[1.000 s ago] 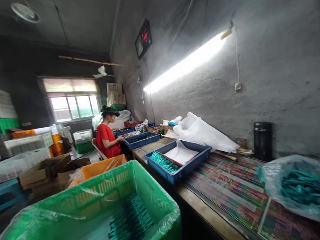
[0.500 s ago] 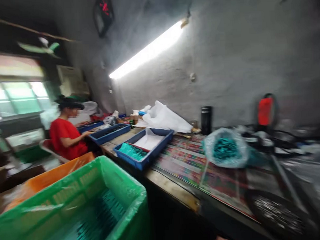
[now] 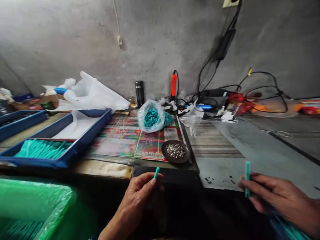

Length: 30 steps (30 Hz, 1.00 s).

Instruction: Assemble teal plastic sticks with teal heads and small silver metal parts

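Your left thumb and fingertips were pinched closed on a short teal plastic stick, its tip poking up past them, and your right fingers were curled nearly shut around a second teal stick, which stood upright against them. The two hands were well apart: your left hand was held low by the bench edge and your right hand was off to its side, with a black pad lying just beyond the left one. Past that pad sat a round dark dish heaped with small silver metal pieces (too small to say exactly what they were), resting on a colourful printed mat. A clear plastic bag of teal sticks stood farther along the mat, and a blue plastic tray holding more teal sticks lay to its left. A plastic-lined green crate sat down to the left of your left hand. Along the wall stood a black flask, an orange-handled tool and tangled black cables.
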Each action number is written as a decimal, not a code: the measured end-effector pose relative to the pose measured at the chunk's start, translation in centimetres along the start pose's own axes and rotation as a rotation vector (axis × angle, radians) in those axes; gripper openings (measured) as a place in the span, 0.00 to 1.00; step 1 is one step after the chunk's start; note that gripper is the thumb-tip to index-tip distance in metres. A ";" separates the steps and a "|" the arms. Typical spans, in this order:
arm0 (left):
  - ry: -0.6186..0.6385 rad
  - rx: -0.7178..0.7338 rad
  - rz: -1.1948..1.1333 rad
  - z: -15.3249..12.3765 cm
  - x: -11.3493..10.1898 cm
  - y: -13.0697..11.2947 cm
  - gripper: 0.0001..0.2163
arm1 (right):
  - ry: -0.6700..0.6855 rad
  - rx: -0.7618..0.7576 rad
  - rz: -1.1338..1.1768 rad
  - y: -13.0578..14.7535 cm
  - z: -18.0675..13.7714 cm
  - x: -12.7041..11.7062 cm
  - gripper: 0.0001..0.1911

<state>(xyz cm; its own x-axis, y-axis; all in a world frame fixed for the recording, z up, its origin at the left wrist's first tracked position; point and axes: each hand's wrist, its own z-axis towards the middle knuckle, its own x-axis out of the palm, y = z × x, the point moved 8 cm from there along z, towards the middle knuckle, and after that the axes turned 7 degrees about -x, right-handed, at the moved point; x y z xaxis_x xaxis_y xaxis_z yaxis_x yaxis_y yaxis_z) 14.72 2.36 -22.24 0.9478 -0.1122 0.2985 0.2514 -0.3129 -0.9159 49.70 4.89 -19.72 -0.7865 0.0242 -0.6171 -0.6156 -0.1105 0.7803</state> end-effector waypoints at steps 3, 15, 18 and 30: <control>-0.003 0.021 0.025 0.3 0.1 0.0 0.19 | 0.183 -0.068 0.079 3.6 0.8 3.1 0.31; -0.019 0.125 0.216 0.0 1.3 -2.7 0.15 | 0.391 -0.136 0.469 11.5 1.1 12.2 0.10; 0.014 0.102 0.165 0.4 1.7 -2.5 0.15 | 0.385 -0.122 0.556 12.7 0.9 14.1 0.15; -0.009 0.116 0.071 1.2 1.5 -2.5 0.12 | 0.262 -0.145 0.687 14.2 0.1 17.2 0.18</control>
<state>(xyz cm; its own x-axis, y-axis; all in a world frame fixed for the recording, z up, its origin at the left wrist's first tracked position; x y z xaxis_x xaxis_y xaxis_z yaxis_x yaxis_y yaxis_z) 15.76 4.14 -19.87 0.9657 -0.1213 0.2294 0.2038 -0.1931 -0.9598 27.44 3.86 -19.20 -0.9428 -0.3330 -0.0143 0.0365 -0.1459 0.9886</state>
